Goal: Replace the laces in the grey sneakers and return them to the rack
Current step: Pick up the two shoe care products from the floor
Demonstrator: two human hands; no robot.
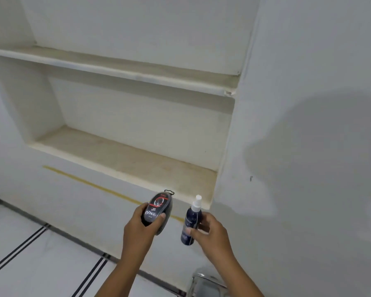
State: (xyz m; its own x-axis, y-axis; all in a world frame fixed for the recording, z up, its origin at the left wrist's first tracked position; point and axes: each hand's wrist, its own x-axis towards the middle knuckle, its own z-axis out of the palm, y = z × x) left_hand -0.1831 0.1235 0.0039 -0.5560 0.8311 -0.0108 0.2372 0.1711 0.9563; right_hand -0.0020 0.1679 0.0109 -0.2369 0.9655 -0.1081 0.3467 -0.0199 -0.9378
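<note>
Hands reach forward, forearms angled inward toward the wall shelf (124, 159) — left hand (137, 228) wraps a black shoe-polish sponge (159, 211), right hand (210, 232) pinches a dark blue spray bottle (191, 224) upright. Sneakers are out of view.

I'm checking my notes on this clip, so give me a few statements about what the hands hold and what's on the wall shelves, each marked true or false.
1. The left hand grips a black oval shoe-polish applicator. True.
2. The right hand holds a grey sneaker. False: it holds a dark blue spray bottle.
3. The spray bottle has a white nozzle on top. True.
4. A pair of shoes stands on the lower shelf of the wall niche. False: no shoes show on it.
5. Both hands rest on the floor. False: both are raised in front of the niche, each holding something.
</note>
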